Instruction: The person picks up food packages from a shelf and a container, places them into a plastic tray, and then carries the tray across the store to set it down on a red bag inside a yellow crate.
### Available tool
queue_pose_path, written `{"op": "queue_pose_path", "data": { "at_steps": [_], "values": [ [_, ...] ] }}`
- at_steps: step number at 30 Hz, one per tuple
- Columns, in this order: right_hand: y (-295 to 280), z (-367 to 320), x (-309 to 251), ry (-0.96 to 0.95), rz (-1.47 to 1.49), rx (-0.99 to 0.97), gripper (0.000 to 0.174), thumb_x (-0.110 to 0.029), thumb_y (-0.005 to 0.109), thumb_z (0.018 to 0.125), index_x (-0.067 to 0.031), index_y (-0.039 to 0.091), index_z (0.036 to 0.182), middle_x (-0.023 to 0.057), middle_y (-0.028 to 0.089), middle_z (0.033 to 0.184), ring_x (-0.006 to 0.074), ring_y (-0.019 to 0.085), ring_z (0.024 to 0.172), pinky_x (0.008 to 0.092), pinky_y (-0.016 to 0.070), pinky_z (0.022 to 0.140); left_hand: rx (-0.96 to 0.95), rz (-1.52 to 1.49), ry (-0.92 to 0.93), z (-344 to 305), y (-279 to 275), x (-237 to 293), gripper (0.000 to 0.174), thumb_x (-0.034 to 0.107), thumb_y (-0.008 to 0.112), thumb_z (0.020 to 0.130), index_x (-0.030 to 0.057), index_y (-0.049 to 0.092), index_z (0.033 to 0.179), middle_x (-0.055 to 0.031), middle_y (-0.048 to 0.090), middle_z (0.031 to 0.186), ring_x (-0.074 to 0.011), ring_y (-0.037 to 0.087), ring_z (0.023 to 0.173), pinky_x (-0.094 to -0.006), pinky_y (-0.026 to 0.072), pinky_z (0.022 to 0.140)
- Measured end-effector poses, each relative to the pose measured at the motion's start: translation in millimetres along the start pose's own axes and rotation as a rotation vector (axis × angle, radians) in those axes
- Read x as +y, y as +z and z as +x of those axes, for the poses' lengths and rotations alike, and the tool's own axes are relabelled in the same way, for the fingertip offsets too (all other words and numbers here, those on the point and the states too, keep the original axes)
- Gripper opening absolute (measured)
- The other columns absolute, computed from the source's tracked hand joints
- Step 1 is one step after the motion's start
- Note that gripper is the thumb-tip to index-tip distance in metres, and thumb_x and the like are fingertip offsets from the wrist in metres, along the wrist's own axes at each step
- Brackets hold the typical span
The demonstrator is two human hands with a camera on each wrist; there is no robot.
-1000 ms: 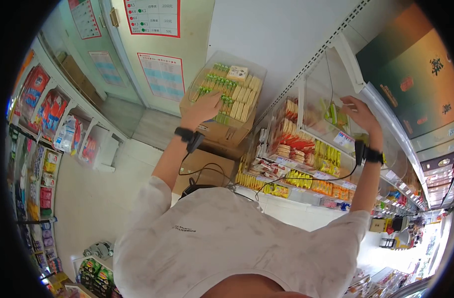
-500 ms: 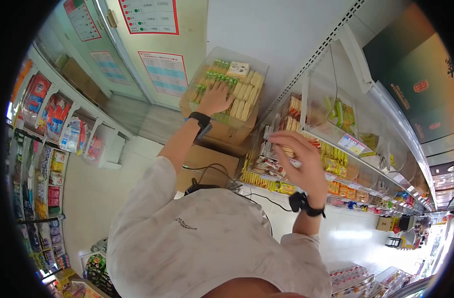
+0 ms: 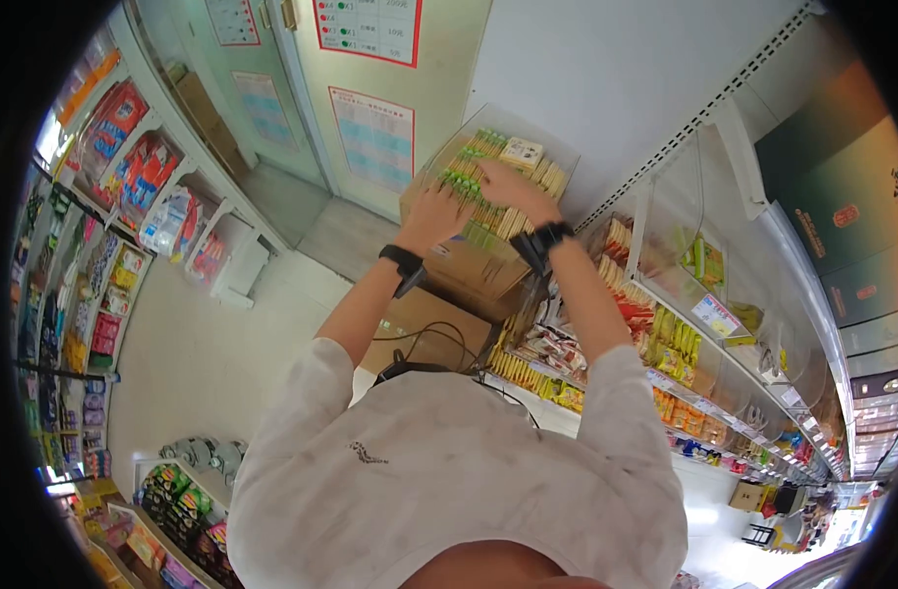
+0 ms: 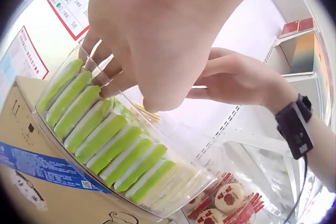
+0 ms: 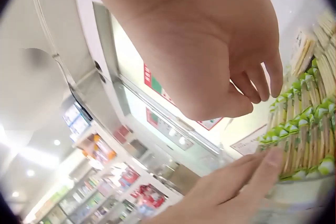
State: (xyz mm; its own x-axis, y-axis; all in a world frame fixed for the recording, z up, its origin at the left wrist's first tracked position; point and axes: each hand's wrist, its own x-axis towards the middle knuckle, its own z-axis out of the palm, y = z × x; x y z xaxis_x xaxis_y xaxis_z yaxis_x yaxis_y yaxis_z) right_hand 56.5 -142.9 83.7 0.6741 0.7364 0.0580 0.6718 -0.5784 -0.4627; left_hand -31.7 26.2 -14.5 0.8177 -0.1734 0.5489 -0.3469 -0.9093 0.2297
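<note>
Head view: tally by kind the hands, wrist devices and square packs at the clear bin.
Hands: 2 (left hand, right hand)
Wrist devices: 2
Square pack: 1
Total: 5

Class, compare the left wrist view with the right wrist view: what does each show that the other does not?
Only the left wrist view: blue tape on a cardboard box, and round red-and-white packs.

Only the right wrist view: ceiling lights and distant shelves holding red packs.

Both: the left hand, the right hand, packets with green wrapping and red-edged notices.
</note>
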Motion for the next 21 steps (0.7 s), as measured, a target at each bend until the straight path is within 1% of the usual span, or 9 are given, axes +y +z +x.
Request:
{"op": "queue_pose_path", "data": {
  "at_steps": [2, 5, 8, 11, 14, 17, 20, 21],
  "values": [
    [-1, 26, 4, 0.12, -0.043, -0.222, 0.057, -0.004, 0.049, 0.087, 0.0042, 0.047, 0.143, 0.0285, 0.057, 0.137, 0.0395, 0.056, 0.126, 0.0414, 0.0473, 0.103, -0.079, -0.041, -0.054, 5, -7, 1, 0.046, 0.039, 0.057, 0.095, -0.004, 0.073, 0.095, -0.0228, 0.071, 0.1, -0.0418, 0.063, 0.108, -0.0515, 0.0493, 0.094],
    [21, 40, 38, -0.012, -0.117, -0.109, 0.037, -0.008, 0.055, 0.083, 0.0069, 0.06, 0.117, 0.0297, 0.062, 0.12, 0.045, 0.059, 0.115, 0.0463, 0.0504, 0.097, -0.072, 0.005, -0.054, -3, -2, 0, 0.044, 0.037, 0.056, 0.097, -0.0038, 0.07, 0.106, -0.0209, 0.068, 0.109, -0.0389, 0.059, 0.114, -0.0468, 0.0475, 0.098],
    [23, 52, 47, 0.169, -0.255, -0.356, 0.062, -0.015, 0.056, 0.085, 0.0064, 0.047, 0.143, 0.0288, 0.053, 0.141, 0.0421, 0.052, 0.129, 0.0431, 0.0461, 0.105, 0.067, 0.19, 0.046, -10, 12, -3, 0.044, 0.037, 0.055, 0.098, -0.0036, 0.071, 0.106, -0.0198, 0.069, 0.111, -0.0381, 0.059, 0.114, -0.0483, 0.0465, 0.099],
    [19, 53, 37, 0.147, -0.363, -0.409, 0.062, -0.022, 0.059, 0.085, 0.008, 0.05, 0.138, 0.0285, 0.053, 0.142, 0.0429, 0.054, 0.127, 0.0436, 0.0469, 0.104, -0.108, 0.09, -0.043, -6, -1, 2, 0.049, 0.039, 0.053, 0.099, -0.0051, 0.07, 0.11, -0.0219, 0.066, 0.12, -0.0393, 0.055, 0.122, -0.0489, 0.0428, 0.105],
    [10, 54, 16, 0.177, -0.401, -0.447, 0.059, -0.028, 0.061, 0.085, 0.0078, 0.055, 0.132, 0.0281, 0.058, 0.135, 0.0435, 0.058, 0.12, 0.0448, 0.0489, 0.101, -0.192, 0.086, -0.049, -3, -14, 8, 0.054, 0.041, 0.051, 0.1, -0.0082, 0.069, 0.114, -0.0254, 0.062, 0.129, -0.0421, 0.05, 0.129, -0.0496, 0.0379, 0.11],
    [17, 58, 11, 0.241, -0.411, -0.452, 0.058, -0.033, 0.063, 0.085, 0.0066, 0.058, 0.127, 0.028, 0.063, 0.122, 0.0433, 0.062, 0.113, 0.0464, 0.0507, 0.096, -0.14, 0.164, -0.017, -6, -9, 11, 0.06, 0.044, 0.048, 0.101, -0.0115, 0.065, 0.118, -0.0287, 0.06, 0.132, -0.0446, 0.048, 0.131, -0.0502, 0.0362, 0.112],
    [1, 51, 16, 0.227, -0.203, -0.353, 0.059, -0.036, 0.067, 0.085, 0.0028, 0.059, 0.128, 0.0286, 0.065, 0.117, 0.042, 0.062, 0.113, 0.0463, 0.0503, 0.096, -0.065, 0.173, -0.009, -11, -8, 16, 0.073, 0.051, 0.046, 0.099, -0.0183, 0.061, 0.118, -0.0345, 0.058, 0.128, -0.0477, 0.049, 0.127, -0.0521, 0.0326, 0.113],
    [1, 51, 28, 0.186, -0.185, -0.143, 0.058, -0.036, 0.069, 0.083, 0.0001, 0.061, 0.128, 0.0278, 0.064, 0.12, 0.0424, 0.062, 0.114, 0.0465, 0.05, 0.098, -0.053, 0.176, -0.001, -14, -6, 15, 0.075, 0.052, 0.045, 0.099, -0.0186, 0.06, 0.12, -0.0346, 0.058, 0.129, -0.0478, 0.048, 0.127, -0.0521, 0.0317, 0.113]
  ]
}}
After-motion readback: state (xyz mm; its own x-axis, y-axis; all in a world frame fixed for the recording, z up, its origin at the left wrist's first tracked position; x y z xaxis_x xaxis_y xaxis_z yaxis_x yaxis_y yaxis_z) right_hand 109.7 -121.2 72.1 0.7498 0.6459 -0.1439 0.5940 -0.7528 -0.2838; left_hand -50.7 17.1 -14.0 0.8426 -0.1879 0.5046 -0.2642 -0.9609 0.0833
